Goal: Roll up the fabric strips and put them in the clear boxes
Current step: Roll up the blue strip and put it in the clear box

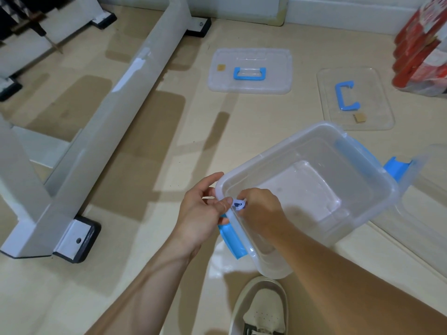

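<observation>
A clear plastic box [362, 165] with blue side latches stands open on the floor in front of me, with nothing lying on its bottom. Over its near left rim both hands meet on a small white fabric strip [238, 204] with a dark blue print, rolled tight. My left hand [205, 213] pinches the roll from outside the box, thumb on top. My right hand [260, 209] reaches in over the rim and curls its fingers round the roll from the other side. Most of the roll is hidden by the fingers.
Two clear lids with blue handles lie on the tan floor beyond the box, one at centre [250, 71] and one to the right [354, 97]. Part of a second clear box [430, 194] shows at the right edge. A white table frame [101, 122] runs along the left. Red packages [423, 49] stand far right; my shoe [262, 310] is below.
</observation>
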